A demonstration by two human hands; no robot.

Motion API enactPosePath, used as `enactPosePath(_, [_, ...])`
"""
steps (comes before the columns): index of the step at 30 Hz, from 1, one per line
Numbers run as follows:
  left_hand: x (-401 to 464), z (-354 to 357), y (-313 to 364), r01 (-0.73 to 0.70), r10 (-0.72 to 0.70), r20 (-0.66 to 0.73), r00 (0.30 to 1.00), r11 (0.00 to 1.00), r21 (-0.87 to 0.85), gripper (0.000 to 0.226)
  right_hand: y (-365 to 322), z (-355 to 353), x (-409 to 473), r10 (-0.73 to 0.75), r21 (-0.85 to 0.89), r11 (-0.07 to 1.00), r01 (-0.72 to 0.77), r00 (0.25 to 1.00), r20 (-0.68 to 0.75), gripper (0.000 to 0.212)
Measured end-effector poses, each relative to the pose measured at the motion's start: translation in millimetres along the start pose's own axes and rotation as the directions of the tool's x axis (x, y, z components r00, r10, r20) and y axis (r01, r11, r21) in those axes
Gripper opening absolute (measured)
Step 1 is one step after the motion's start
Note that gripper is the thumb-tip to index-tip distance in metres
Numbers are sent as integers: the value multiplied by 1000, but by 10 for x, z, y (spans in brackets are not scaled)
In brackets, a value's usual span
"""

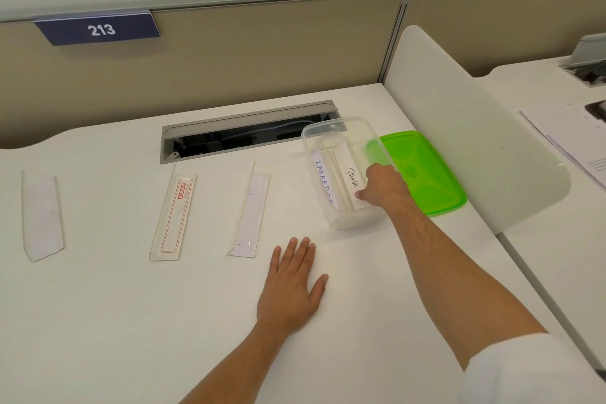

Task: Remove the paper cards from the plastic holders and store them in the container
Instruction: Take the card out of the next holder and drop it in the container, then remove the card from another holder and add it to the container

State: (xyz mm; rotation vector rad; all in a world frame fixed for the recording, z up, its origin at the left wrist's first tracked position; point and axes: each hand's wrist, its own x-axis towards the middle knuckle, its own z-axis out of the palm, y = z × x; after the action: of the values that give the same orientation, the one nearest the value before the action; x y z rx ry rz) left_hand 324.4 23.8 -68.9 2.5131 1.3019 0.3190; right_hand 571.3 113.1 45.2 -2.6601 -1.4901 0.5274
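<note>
Head view: your right hand point(380, 187) pinches the "PANDA" card point(352, 178) inside the clear container point(341, 223), beside the "LABRADOR" card point(323, 183). Your left hand point(292, 285) rests flat. Release it, then likely check the three plastic holders point(249, 216) for remaining cards.

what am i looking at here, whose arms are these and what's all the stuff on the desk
This is one picture from a camera worn on a person's head, looking down at their own two bare arms over a white desk.

The left hand lies flat and open on the desk, holding nothing. The right hand reaches into a clear plastic container and pinches a white paper card marked PANDA. Another card marked LABRADOR already lies inside.

The container's green plastic lid lies beside it. To the left, three clear plastic holders lie in a row. Behind them are an open cable slot and a sign reading 213.
</note>
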Motion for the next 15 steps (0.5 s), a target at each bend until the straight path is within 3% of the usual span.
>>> enactPosePath(12, [-9, -1, -9, -11, 11, -3, 1000, 1000, 13, 65, -16, 13, -20, 28, 36, 999, -27, 999, -43, 42])
enactPosePath(15, [-1, -10, -4, -13, 13, -10, 1000, 1000, 19, 66, -50, -83, -96, -44, 119, 991, 68, 980, -194, 44])
